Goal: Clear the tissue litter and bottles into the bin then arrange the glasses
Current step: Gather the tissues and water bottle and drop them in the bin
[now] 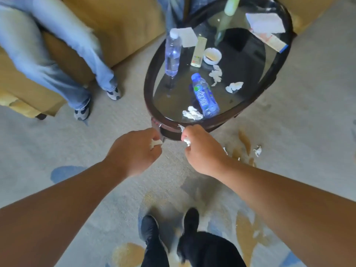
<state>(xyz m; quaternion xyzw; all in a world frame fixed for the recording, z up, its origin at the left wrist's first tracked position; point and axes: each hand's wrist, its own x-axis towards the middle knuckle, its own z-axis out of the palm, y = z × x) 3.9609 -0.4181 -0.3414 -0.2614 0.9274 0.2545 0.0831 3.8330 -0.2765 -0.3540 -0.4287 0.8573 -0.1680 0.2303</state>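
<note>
My left hand (137, 149) is closed around a small white tissue scrap (155, 143), just in front of the round glass table (154, 64). My right hand (202, 149) grips crumpled tissue (186, 140) at the table's near rim. On the glass lie a blue-labelled bottle (205, 96) on its side, a clear bottle (172, 53) standing upright, and crumpled tissues (192, 113), (234, 86), (216, 75). A tissue bit (257, 150) lies on the carpet to the right. No bin or glasses are visible.
A seated person's jeans-clad legs (77, 60) and shoes are at left by a tan sofa (125, 26). On the table: remote control (198, 53), small white dish (212, 55), green bottle (230, 6), paper and a box (269, 33). My feet (169, 228) stand on patterned carpet.
</note>
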